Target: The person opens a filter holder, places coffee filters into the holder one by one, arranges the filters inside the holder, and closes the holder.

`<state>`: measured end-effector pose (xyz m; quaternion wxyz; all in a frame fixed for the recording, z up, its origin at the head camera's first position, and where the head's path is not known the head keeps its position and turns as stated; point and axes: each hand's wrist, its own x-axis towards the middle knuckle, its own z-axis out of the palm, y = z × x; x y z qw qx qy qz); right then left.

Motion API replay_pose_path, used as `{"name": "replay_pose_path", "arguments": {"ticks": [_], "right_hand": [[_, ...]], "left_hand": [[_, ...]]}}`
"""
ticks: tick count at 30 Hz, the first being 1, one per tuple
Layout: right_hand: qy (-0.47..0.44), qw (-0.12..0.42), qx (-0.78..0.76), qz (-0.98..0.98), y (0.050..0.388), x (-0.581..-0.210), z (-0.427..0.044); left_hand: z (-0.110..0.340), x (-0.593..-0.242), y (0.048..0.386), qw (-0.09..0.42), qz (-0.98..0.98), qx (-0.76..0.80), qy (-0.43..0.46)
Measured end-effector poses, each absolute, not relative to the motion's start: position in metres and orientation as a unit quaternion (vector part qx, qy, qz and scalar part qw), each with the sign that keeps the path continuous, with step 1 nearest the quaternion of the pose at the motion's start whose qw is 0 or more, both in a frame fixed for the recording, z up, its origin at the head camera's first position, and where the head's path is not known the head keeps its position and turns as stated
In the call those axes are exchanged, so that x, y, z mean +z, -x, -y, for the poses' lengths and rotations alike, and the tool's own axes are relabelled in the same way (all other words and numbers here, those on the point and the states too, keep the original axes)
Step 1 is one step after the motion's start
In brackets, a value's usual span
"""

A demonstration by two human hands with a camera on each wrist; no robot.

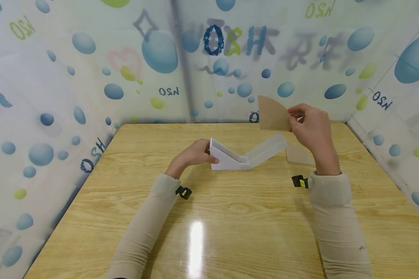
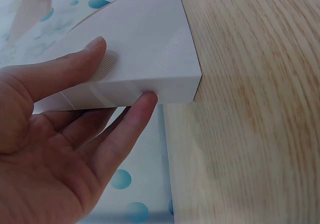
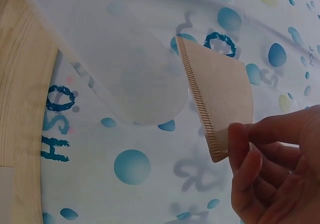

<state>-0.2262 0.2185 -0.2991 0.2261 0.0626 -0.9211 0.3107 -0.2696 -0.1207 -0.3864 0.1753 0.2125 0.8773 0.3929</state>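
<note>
A white holder (image 1: 227, 158) with a sloping open top stands on the table, its translucent lid (image 1: 268, 150) swung open to the right. The left hand (image 1: 194, 152) grips the holder's left end, thumb on the front face; in the left wrist view the hand (image 2: 65, 139) has its thumb on the white box (image 2: 150, 39) and fingers behind. Raised above the lid's right side, the right hand (image 1: 310, 124) pinches a brown paper filter (image 1: 273, 114). The right wrist view shows the filter (image 3: 217, 84) with a crimped edge, held between thumb and fingers (image 3: 275, 169).
More brown filters (image 1: 299, 155) lie on the table at the right, partly behind the right wrist. The wooden table (image 1: 244, 217) meets a patterned curtain (image 1: 209, 89) at the back and both sides.
</note>
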Motion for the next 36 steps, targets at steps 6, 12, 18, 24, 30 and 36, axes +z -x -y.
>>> {"name": "replay_pose_path", "arguments": {"ticks": [6,12,18,24,30,36], "right_hand": [[-0.066,0.232,0.31,0.919,0.226,-0.299,-0.216],[-0.069,0.236,0.311,0.918,0.226,-0.3,-0.213],[-0.08,0.235,0.316,0.916,0.227,-0.301,-0.21],[-0.089,0.236,0.307,0.918,0.228,-0.302,-0.207],[-0.092,0.224,0.315,0.918,0.228,-0.304,-0.203],[-0.093,0.216,0.319,0.918,0.228,-0.305,-0.2]], "left_hand": [[0.121,-0.386,0.27,0.175,-0.878,0.391,-0.213],[0.12,-0.387,0.27,0.175,-0.879,0.389,-0.214],[0.121,-0.387,0.27,0.177,-0.877,0.394,-0.211],[0.12,-0.385,0.269,0.177,-0.876,0.396,-0.211],[0.121,-0.386,0.27,0.175,-0.876,0.395,-0.214],[0.121,-0.385,0.269,0.177,-0.875,0.398,-0.212]]}}
